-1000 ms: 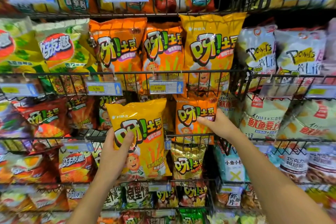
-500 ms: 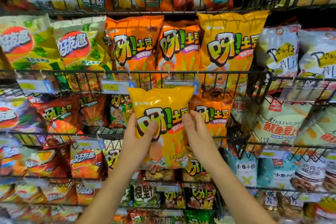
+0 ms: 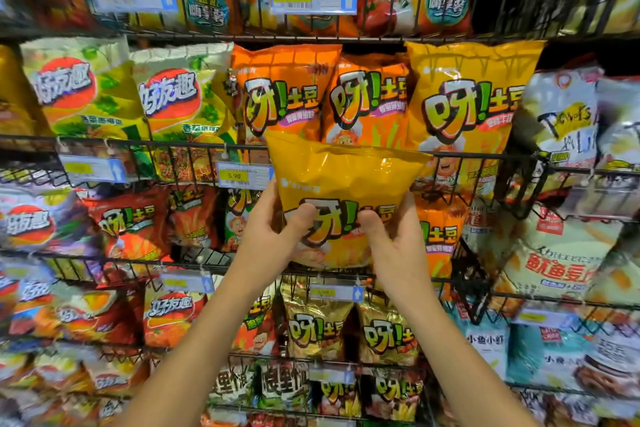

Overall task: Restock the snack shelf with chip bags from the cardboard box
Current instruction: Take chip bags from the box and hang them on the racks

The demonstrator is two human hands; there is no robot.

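both hands, left hand (image 3: 266, 239) and right hand (image 3: 394, 243), pinching one yellow chip bag (image 3: 346, 180) at the wire shelf's front rail (image 3: 138, 144), three matching bags behind.

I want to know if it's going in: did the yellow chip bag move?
Yes. The yellow chip bag went up and right; its top now overlaps the wire rail it was below before.

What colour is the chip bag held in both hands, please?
The chip bag is golden yellow, best seen in the head view.

Orange bags (image 3: 287, 94) pack the upper row tight behind the wire rail (image 3: 166, 144). One row down, left of centre, a patch of bare shelf floor (image 3: 204, 255) lies open.
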